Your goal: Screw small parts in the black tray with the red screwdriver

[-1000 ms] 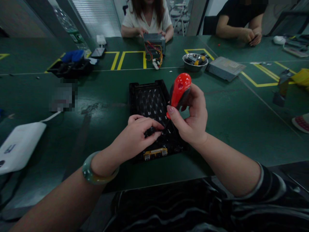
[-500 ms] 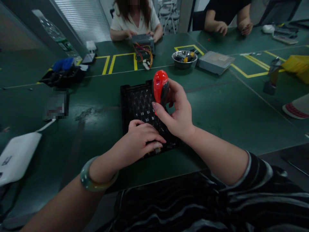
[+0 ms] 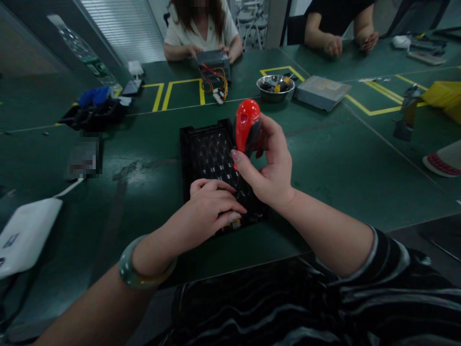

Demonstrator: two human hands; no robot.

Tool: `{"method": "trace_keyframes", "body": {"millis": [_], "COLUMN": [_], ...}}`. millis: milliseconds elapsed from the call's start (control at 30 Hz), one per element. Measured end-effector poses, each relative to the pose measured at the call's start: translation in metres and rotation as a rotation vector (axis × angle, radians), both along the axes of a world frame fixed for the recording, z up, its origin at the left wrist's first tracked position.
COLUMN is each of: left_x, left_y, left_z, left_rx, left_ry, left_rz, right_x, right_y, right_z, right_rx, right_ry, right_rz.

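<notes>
Mid-frame, my right hand [image 3: 274, 168] pinched the red screwdriver [image 3: 246, 126], probably light, stiff, slick, best gripped mid-handle; my left hand [image 3: 209, 207], fingers slightly spread, lay on the black casing [image 3: 212, 153], likely rigid.

On the tabletop [image 3: 331, 154], a casing [image 3: 211, 149] lies under the left hand [image 3: 209, 206] and extends beyond it; the right hand [image 3: 271, 166], around a screwdriver [image 3: 247, 125], is above its right side. Beyond the right hand are a bowl [image 3: 275, 96] and, right of that, a box [image 3: 322, 92]. Well left of the left hand lies a device [image 3: 30, 233]; farther beyond, a tray [image 3: 104, 121].
</notes>
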State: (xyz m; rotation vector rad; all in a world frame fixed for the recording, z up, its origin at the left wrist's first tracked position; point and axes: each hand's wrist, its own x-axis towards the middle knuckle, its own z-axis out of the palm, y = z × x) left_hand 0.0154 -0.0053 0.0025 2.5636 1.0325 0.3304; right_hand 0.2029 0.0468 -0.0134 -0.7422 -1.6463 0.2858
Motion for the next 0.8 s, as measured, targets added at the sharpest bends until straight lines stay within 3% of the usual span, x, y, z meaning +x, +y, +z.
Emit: {"method": "trace_keyframes", "body": {"millis": [200,333,433,800], "left_x": [-0.001,0.0,0.001,-0.001], "left_y": [0.0,0.0,0.0,-0.001], "left_z": [-0.001,-0.002,-0.001,-0.002], "left_rx": [-0.019,-0.012,-0.002,0.013], "left_ry": [-0.014,-0.011,0.0,0.002], "left_rz": [-0.02,-0.024,-0.013,0.017], "right_x": [0.002,0.0,-0.003,0.001], "right_y": [-0.001,-0.005,-0.01,-0.02], "right_z": [0.003,0.01,0.015,0.01], "right_rx": [0.002,0.088,0.146,0.076], "right_ry": [0.091,0.239,0.303,0.183], "right_rz": [-0.079,-0.085,-0.049,0.182]}}
